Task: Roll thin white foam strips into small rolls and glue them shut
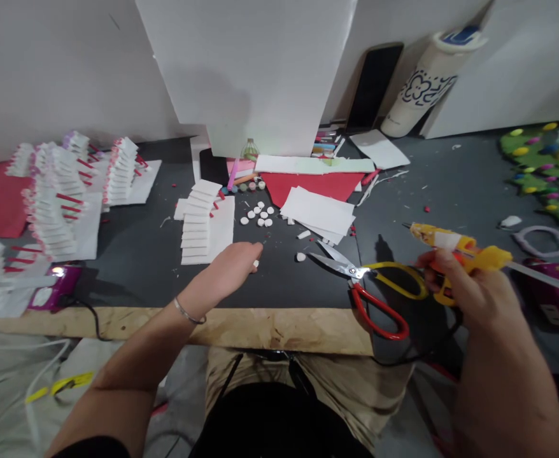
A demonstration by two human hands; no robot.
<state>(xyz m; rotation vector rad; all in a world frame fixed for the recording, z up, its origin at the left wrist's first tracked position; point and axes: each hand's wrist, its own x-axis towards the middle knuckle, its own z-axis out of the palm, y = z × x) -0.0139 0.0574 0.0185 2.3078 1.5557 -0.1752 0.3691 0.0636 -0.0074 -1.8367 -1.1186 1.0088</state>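
The right hand (pixel 480 292) grips a yellow glue gun (pixel 461 242) over the dark table's (pixel 284 286) right side, nozzle pointing left, long axis running left to right. The left hand (pixel 226 267) pinches a small white disc (pixel 255 263) near a stepped white model (pixel 196 232). Behind, a cream bottle (pixel 416 89) hides its contents; its tiny lettering is unreadable.

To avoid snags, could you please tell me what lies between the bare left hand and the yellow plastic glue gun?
In the head view, mainly a small white rounded piece and open metal scissors with red and yellow handles lie between them.
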